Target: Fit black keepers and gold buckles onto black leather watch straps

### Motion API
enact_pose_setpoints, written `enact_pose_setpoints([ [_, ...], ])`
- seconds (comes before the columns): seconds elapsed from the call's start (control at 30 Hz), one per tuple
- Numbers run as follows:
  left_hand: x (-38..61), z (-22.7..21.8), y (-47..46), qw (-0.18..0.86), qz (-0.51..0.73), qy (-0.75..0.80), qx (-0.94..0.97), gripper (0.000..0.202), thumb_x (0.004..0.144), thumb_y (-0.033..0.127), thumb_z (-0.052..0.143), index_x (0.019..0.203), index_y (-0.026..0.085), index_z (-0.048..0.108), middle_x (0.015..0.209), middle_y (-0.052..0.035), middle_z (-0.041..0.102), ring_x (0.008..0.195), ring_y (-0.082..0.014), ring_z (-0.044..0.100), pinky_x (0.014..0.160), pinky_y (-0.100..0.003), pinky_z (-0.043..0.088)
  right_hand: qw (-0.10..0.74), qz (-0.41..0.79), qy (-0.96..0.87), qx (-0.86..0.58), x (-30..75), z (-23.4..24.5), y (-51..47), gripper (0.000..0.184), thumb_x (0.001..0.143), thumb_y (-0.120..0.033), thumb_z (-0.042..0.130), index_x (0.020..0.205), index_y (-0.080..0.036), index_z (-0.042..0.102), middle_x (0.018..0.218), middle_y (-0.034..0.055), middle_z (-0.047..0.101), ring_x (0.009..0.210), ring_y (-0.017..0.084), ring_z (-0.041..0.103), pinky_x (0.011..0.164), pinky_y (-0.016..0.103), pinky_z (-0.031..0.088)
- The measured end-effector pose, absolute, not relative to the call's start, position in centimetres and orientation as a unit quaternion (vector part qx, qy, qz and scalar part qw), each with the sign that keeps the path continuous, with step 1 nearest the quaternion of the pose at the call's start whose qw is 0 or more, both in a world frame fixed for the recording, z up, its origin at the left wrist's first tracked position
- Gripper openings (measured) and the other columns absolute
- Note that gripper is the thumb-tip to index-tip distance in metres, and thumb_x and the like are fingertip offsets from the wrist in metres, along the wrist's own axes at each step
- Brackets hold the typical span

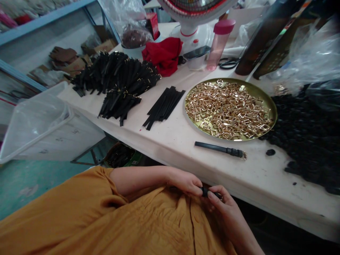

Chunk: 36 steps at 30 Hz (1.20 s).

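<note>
Low in front of my lap, just off the table's edge, both hands pinch one short black strap (204, 191). My left hand (186, 182) grips it with thumb and fingers closed. My right hand (223, 202) closes on its other end, thumb on top; the fingers hide most of that end. On the table above them lies a finished-looking black strap (219, 149) with a gold buckle (244, 155) at its right end. Behind it, a round gold tray (273, 113) holds a heap of gold buckles (228, 109). Plain black strips (164, 106) lie in a small pile left of the tray.
Bundles of black straps with buckles (117, 72) cover the table's left part. Small black pieces (308, 134) are heaped at right. Behind stand a red cloth (163, 55), a fan (193, 17), a phone (197, 52), a pink bottle (220, 44) and scissors (228, 63). A plastic bin (53, 131) stands left.
</note>
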<state>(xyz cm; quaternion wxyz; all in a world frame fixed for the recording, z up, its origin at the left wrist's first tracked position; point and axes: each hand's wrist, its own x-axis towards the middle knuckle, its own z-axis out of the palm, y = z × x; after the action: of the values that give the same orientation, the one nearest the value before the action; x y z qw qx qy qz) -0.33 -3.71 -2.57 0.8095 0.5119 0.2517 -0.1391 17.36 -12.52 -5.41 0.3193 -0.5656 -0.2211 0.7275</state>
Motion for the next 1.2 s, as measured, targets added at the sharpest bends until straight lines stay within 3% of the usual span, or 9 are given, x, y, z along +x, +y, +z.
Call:
enact_pose_setpoints([
  [0.23,0.5,-3.0,-4.5,0.745,-0.154,0.380,0.526,0.018,0.081,0.031,0.044,0.073,0.015,0.050,0.057,0.0060,0.039,0.049,-0.0053,0.035,0.046,-0.018,0.027,0.313,0.681,-0.270,-0.604,16.8,-5.7,-12.6,0.032,0.070,-0.052,0.059,0.080,-0.023,0.048,0.051,-0.0053,0.048,0.047,0.014,0.046,0.047,0.026,0.036],
  [0.6,-0.6,-3.0,-4.3,0.779,-0.198,0.307,0.510,0.022,0.087,0.025,0.037,0.081,0.013,0.055,0.060,0.0045,0.043,0.051,-0.0056,0.038,0.049,-0.018,0.032,0.201,0.658,-0.446,-0.573,18.2,-5.4,-11.7,0.026,0.070,-0.046,0.059,0.069,-0.021,0.052,0.055,-0.0050,0.049,0.047,0.010,0.040,0.045,0.023,0.033],
  [0.93,-1.1,-3.7,-4.3,0.812,-0.178,0.276,0.482,0.024,0.087,0.029,0.041,0.079,0.013,0.057,0.061,0.0029,0.052,0.055,-0.0061,0.047,0.057,-0.019,0.040,0.216,0.691,-0.410,-0.555,18.5,-5.0,-12.3,0.030,0.071,-0.050,0.058,0.076,-0.021,0.053,0.052,-0.0060,0.045,0.046,0.010,0.038,0.044,0.021,0.029],
  [1.2,-1.1,-2.5,-5.3,0.782,-0.164,0.311,0.515,0.022,0.088,0.023,0.038,0.078,0.014,0.055,0.058,0.0047,0.050,0.053,-0.0049,0.047,0.056,-0.018,0.039,0.196,0.634,-0.511,-0.546,18.5,-4.1,-12.0,0.024,0.071,-0.046,0.057,0.073,-0.022,0.057,0.066,-0.0008,0.058,0.062,0.016,0.052,0.057,0.025,0.041],
])
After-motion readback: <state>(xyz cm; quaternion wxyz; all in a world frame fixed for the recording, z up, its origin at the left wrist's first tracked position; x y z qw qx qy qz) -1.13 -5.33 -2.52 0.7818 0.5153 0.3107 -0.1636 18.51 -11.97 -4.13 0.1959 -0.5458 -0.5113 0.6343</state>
